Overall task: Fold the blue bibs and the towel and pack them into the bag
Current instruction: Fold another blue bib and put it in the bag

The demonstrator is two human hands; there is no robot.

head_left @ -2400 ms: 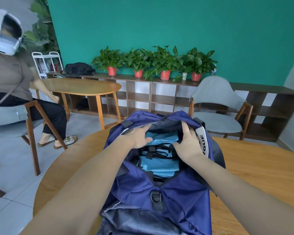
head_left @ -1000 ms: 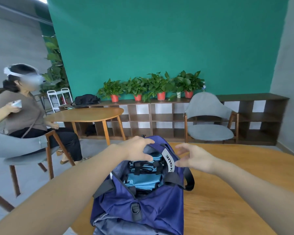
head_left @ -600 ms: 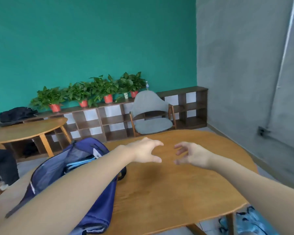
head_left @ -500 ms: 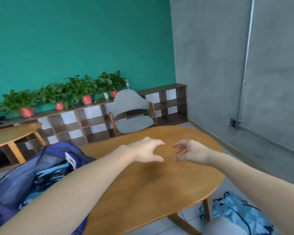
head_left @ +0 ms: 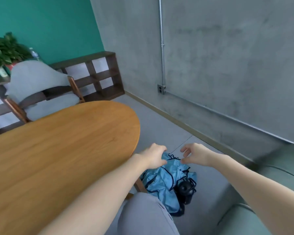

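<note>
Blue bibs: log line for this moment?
blue bibs: heaped on floor | left hand: open, above | right hand: open, above | bag: unseen

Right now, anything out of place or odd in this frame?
Yes. A crumpled heap of blue bibs lies on the floor beside the wooden table, unfolded, draped against a dark object I can't identify. The left hand and right hand hover above the heap, neither holding anything. The bag is out of view.

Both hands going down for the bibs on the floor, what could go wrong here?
The bibs lie in a crumpled pile with dark straps, so one pull may drag several up tangled. A black object sits against the pile and could snag. The left hand is close to the table edge and might knock it.
</note>
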